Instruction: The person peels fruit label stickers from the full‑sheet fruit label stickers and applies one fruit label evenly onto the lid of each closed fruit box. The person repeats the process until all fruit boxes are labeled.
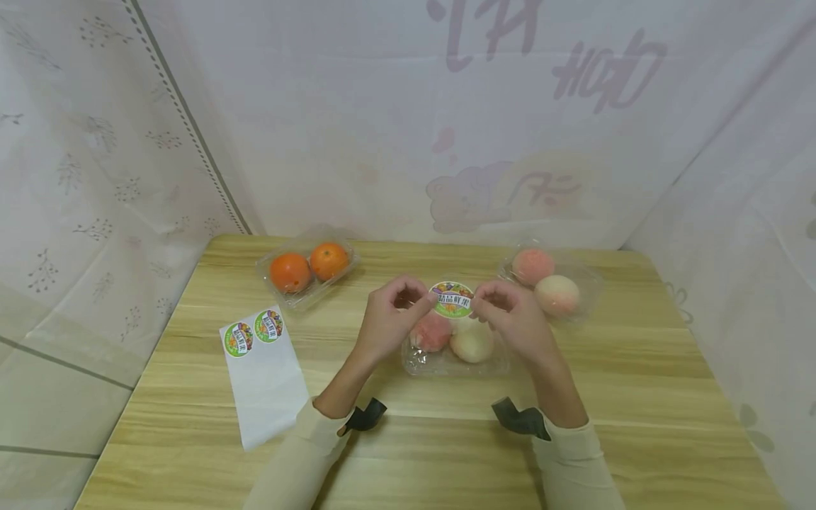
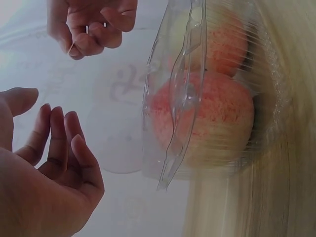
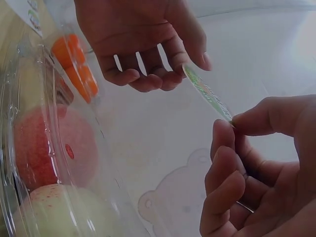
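Note:
A round fruit-label sticker point(image 1: 452, 300) with a green border stands between both hands above a clear plastic box point(image 1: 455, 367). My right hand point(image 1: 518, 320) pinches its right edge between thumb and forefinger, plain in the right wrist view. At the opposite edge is my left hand point(image 1: 390, 320), its forefinger tip right at the sticker and its thumb held apart, leaving a gap in the left wrist view. Inside the lidded box sit a pink peach point(image 1: 431, 333) and a paler peach point(image 1: 472, 343).
Left of the hands lies a white backing sheet point(image 1: 268, 389) bearing two more stickers point(image 1: 239, 340). Behind it stands a clear box point(image 1: 299, 303) with two orange fruits point(image 1: 329, 261). Another clear box point(image 1: 586, 283) with two peaches point(image 1: 557, 295) is at back right. Patterned curtains enclose the table point(image 1: 637, 397).

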{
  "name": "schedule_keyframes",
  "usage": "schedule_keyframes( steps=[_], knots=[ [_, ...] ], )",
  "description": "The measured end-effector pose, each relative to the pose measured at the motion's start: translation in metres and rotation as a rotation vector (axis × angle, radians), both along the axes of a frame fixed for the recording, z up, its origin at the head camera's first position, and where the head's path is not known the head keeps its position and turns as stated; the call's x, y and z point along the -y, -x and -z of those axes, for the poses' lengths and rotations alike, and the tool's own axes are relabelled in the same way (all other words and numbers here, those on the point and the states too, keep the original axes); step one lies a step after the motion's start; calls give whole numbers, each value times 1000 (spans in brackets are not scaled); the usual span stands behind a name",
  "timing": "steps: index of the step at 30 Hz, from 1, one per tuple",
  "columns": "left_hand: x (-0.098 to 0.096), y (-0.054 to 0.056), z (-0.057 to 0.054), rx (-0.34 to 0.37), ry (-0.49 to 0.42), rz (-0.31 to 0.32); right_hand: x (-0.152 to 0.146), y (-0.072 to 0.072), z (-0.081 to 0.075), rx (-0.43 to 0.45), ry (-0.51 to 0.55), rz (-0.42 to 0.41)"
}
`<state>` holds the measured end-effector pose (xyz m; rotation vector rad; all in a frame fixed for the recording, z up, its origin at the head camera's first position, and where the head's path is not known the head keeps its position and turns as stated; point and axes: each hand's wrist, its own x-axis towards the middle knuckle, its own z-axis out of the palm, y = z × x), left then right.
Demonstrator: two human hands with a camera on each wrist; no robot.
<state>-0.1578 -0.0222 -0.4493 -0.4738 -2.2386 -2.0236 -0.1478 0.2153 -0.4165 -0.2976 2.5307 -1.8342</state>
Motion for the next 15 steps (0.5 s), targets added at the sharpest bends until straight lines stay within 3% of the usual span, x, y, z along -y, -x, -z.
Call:
schedule_keyframes(
  steps=[9,15],
  knots=[
    [-3,0,4,5,36,8,-4,1,1,45,-69,-11],
    [-2,0,5,12,131,-3,-4,4,4,62,-118,-15]
  ],
)
